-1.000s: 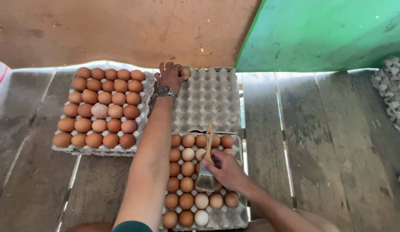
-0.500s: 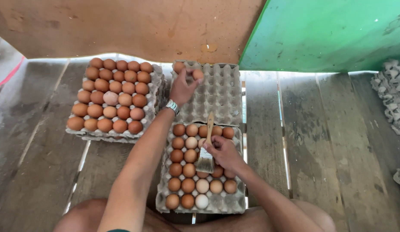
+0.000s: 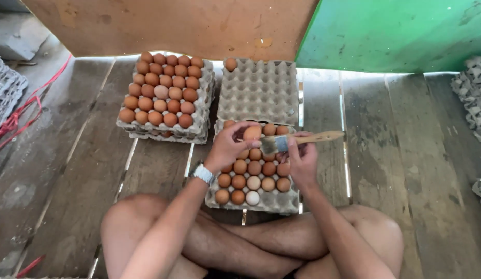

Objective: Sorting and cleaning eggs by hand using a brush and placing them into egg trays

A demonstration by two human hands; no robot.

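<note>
Left hand [image 3: 227, 147]: grip closed around one brown egg [image 3: 252, 133], held up just above the near tray. Right hand [image 3: 301, 160]: grip clamped on a wooden-handled paintbrush [image 3: 302, 139], bristles touching the egg's right side, handle pointing right. A wristwatch [image 3: 203, 173] sits on the left wrist.

Surface: weathered grey plank floor [image 3: 385, 155] with gaps between boards; the person sits cross-legged on it. Behind, a brown board wall [image 3: 173, 26] and a green painted panel [image 3: 400, 31].

Change since half a second ago: the left hand was at the far tray's top corner; it has come back over the near tray, now holding an egg, and the brush (formerly upright) lies crosswise against it.

Around: near egg tray [image 3: 271, 202], mostly filled, one white egg at its front; far grey tray [image 3: 261, 90], bearing a single egg at its top-left corner; full stacked trays [image 3: 199, 129] to the left. Spare trays [image 3: 470, 88] at right edge, more [image 3: 5, 88] at left, red cord [image 3: 23, 111] nearby. Hands hide part of the near tray.
</note>
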